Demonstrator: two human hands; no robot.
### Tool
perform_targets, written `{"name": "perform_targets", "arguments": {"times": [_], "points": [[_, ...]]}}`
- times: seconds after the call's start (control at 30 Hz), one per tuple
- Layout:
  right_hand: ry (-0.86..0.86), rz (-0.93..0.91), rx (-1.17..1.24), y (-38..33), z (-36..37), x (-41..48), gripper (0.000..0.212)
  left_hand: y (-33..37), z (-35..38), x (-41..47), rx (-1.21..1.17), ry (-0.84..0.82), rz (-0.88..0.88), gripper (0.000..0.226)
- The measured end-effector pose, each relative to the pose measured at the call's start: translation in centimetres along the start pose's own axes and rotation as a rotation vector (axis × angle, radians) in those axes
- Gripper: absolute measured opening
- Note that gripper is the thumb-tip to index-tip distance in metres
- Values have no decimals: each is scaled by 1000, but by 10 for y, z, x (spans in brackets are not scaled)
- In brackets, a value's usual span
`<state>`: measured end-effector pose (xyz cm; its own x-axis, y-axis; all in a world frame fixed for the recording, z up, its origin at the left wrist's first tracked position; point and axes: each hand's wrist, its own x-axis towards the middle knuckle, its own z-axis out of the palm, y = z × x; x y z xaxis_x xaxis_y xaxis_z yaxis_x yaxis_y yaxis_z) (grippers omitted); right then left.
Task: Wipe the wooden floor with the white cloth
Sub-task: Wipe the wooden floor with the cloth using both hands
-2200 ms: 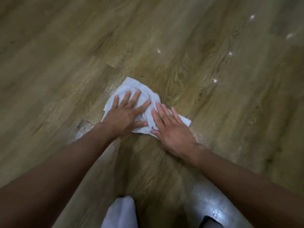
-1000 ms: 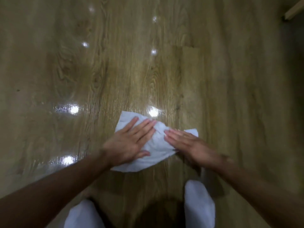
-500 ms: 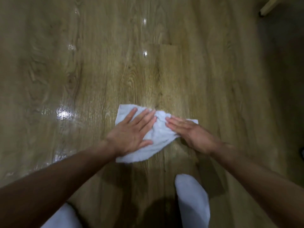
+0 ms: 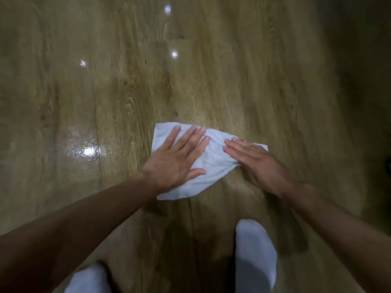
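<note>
A crumpled white cloth lies on the wooden floor, a little below the middle of the head view. My left hand presses flat on the cloth's left half, fingers stretched out and slightly apart. My right hand lies flat on the cloth's right corner, fingers together and pointing left; its palm rests partly on the bare floor. Neither hand curls around the cloth. The strip of cloth between the hands is bunched into folds.
A shiny wet-looking patch with a light reflection lies left of the cloth. Small bright reflections dot the boards farther away. My feet in white socks stand just behind the cloth. The far right of the floor is in dark shadow.
Both hands have stayed flat on the cloth while sliding it across the boards. The view has shifted, and the pale object at the top right has left the frame.
</note>
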<state>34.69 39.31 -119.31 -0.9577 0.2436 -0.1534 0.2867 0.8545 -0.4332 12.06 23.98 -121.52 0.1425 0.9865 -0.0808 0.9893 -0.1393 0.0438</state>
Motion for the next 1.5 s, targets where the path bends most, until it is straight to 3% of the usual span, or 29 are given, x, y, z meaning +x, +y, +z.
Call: {"name": "perform_targets", "arguments": {"times": [0.23, 0.47, 0.57, 0.77, 1.0, 1.23, 1.33, 1.5], "points": [[174, 322, 11, -57, 30, -45, 40, 53, 11, 0, -93, 44, 198, 73], [206, 497, 43, -20, 22, -8, 40, 47, 6, 51, -61, 52, 76, 75], [240, 515, 24, -25, 28, -23, 45, 58, 7, 55, -75, 38, 72, 74], [353, 480, 45, -31, 46, -83, 47, 86, 10, 60, -145, 68, 307, 74], [374, 648, 51, 36, 2, -16, 42, 53, -11, 145, -10, -17, 195, 76], [462, 675, 68, -17, 31, -60, 47, 82, -11, 120, -18, 96, 374, 67], [481, 726, 152, 9, 18, -46, 39, 81, -16, 144, -32, 40, 301, 72], [469, 780, 122, 82, -28, -2, 43, 79, -16, 205, -15, -56, 30, 72]]}}
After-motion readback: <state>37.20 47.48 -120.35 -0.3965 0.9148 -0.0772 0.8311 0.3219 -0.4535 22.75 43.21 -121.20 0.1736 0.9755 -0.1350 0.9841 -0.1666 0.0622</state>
